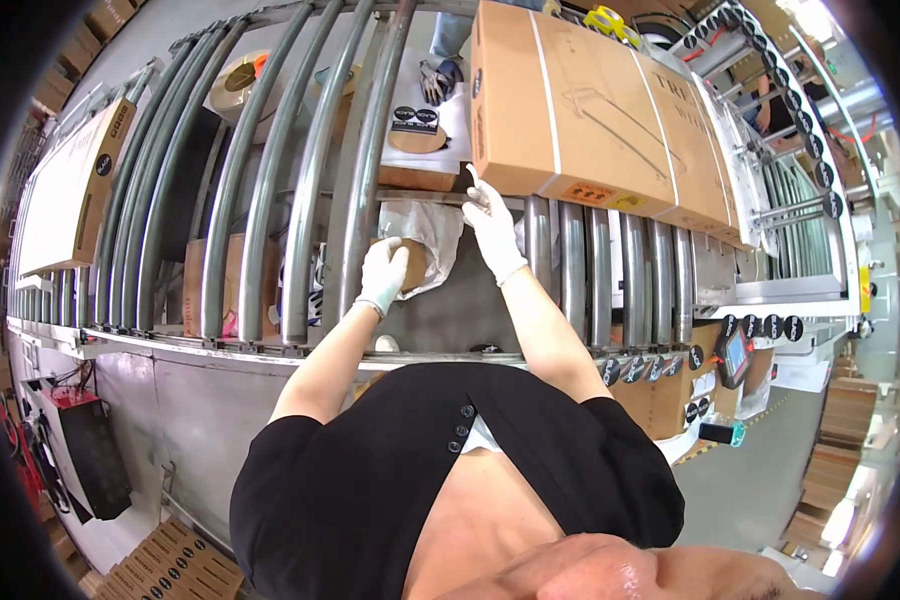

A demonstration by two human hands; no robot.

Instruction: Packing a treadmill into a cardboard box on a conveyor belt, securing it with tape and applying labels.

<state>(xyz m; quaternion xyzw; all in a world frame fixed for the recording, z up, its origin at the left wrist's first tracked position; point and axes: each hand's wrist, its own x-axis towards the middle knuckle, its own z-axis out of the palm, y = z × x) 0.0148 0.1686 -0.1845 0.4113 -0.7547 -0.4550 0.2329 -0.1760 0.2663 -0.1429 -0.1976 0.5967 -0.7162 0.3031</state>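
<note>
My left hand (384, 273), in a white glove, grips a small brown packet (413, 262) that sits inside a clear plastic bag (432, 232) lying between the grey conveyor rollers (310, 190). My right hand (492, 222), also gloved, is raised with fingers spread against the near lower corner of a large brown cardboard box (590, 110) resting on the rollers. The bag lies just left of that hand.
Another person's gloved hand (435, 80) rests at the far side by a round brown disc (416, 130). A flat white box (65, 190) lies at the left. A roll of tape (238, 80) sits under the rollers. Stacked cartons (170, 565) stand on the floor.
</note>
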